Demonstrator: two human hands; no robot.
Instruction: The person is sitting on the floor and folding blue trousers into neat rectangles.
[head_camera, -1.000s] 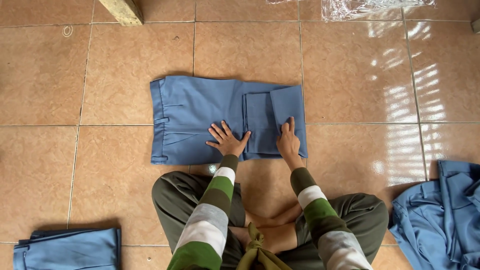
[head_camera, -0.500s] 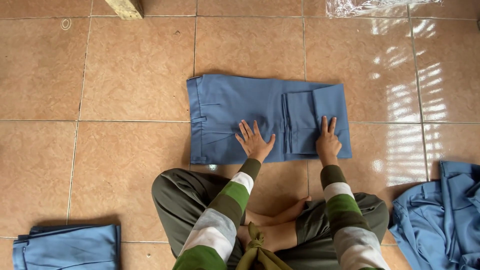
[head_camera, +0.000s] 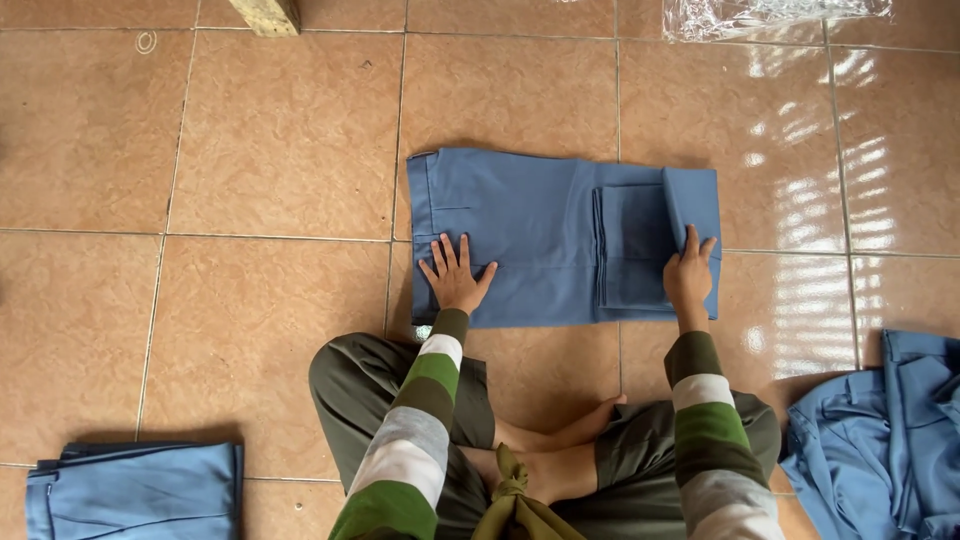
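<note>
My left hand (head_camera: 456, 275) lies flat and open on the blue trousers (head_camera: 520, 235), near their left edge. My right hand (head_camera: 689, 275) presses open on the folded right end. The soft cloth makes a long rectangle on the smooth, shiny floor tiles (head_camera: 280, 140). Bare floor lies far and left. A folded blue pile (head_camera: 135, 490) sits near left, and loose blue clothes (head_camera: 880, 440) near right.
</note>
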